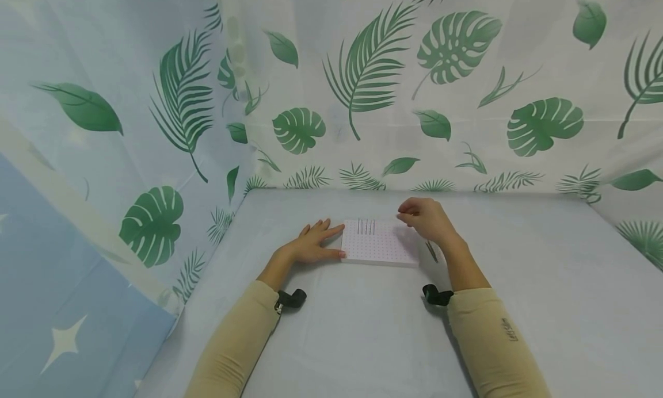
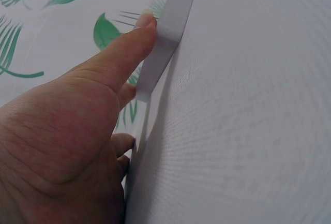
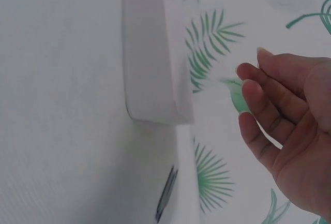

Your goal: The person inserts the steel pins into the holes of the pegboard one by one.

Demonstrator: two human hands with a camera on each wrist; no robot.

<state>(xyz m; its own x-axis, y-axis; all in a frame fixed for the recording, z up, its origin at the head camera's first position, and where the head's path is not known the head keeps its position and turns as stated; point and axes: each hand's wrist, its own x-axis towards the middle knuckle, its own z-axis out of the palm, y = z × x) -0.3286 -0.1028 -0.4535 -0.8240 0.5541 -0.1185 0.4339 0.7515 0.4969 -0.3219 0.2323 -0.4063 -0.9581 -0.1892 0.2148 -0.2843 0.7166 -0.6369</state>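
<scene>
Spread fingers and thumb of a person's left hand (image 1: 309, 245) touch the left side of a white board (image 1: 380, 253) dotted with a grid of small marks, its thumb and forefinger set apart along that side; on the far side of the board, the right hand (image 1: 426, 219) is raised near the far right corner, thumb and forefinger drawn narrowly together, though whether they hold anything thin cannot be told.

Left of both hands, a blue cloth (image 1: 93, 294) with a pale star falls beside a side curtain (image 1: 134, 156) printed with green leaves; behind the hands, a matching back curtain (image 1: 476, 116) spans the width; beneath them lies a pale table cover (image 1: 362, 335), its left edge slanting past the left forearm, its far edge meeting the back curtain just beyond the board.

Between the hands, right of the left fingertips, a row of thin dark pins (image 1: 366, 228) stands in the board near its far edge; below the right hand, just beside the board's right edge, loose dark pins (image 3: 165, 195) lie together on the cover; the board's near edge faces a broad stretch of cover between the forearms; to the right of the right hand, the cover runs wide toward its slanting right edge, leaving ample sideways room.
</scene>
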